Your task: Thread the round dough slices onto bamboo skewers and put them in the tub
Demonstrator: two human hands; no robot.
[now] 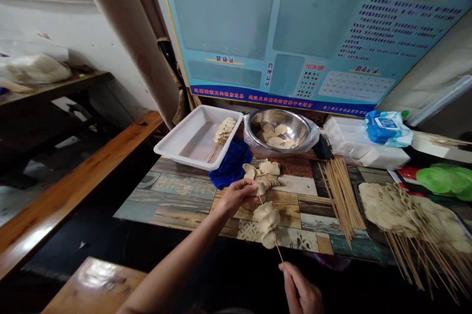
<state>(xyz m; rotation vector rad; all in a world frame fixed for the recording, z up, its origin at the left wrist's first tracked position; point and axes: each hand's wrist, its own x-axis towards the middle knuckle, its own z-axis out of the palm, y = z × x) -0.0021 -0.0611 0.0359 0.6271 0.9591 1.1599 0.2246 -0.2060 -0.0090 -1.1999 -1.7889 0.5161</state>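
Observation:
My right hand (pixel 302 292) pinches the lower end of a thin wooden skewer (pixel 279 251) at the table's front edge. Several thin, pale beige slices (pixel 267 224) are threaded along it in folds. At the upper end of the skewer, my left hand (pixel 236 197) is closed on a pale slice (pixel 260 188), fingers partly hidden. Just beyond lies a small heap of loose slices (pixel 268 168) on the patchwork-patterned table (pixel 177 199). What exactly the slices are made of I cannot tell.
A white tray (pixel 180 149) holds finished-looking skewers, beside a blue cloth (pixel 232 162) and a steel bowl (pixel 253 129) of slices. Bare skewers (pixel 342 196) lie rightward, near a tray piled with loaded skewers (pixel 401 210). A wipes packet (pixel 387 127) sits behind.

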